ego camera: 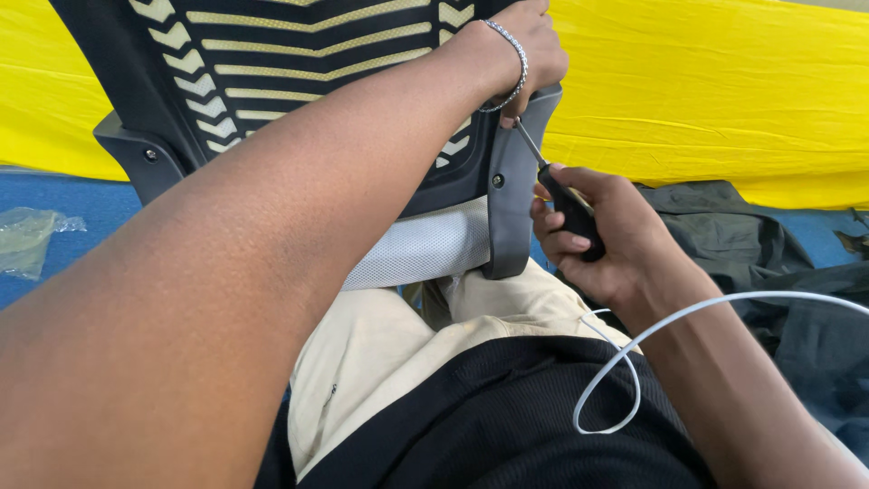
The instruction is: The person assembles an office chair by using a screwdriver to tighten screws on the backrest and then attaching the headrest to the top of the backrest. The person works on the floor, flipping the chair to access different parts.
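head view, downward — close, over lap

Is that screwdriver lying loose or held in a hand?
Held: the right hand grips the screwdriver, tip up against the chair back.

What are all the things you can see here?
chair back: one, black frame with pale chevron mesh, top left, leaning toward the person
grey side bracket: one, at the chair's right edge
screwdriver: one, black handle, tip up at the bracket
yellow sheet: one, across the background
blue floor: left side
clear plastic bag: one, far left
dark cloth: one, right
white cable: one, looped over the lap
bracelet: one, silver, left wrist
left hand: grips the chair's top edge
right hand: holds the screwdriver
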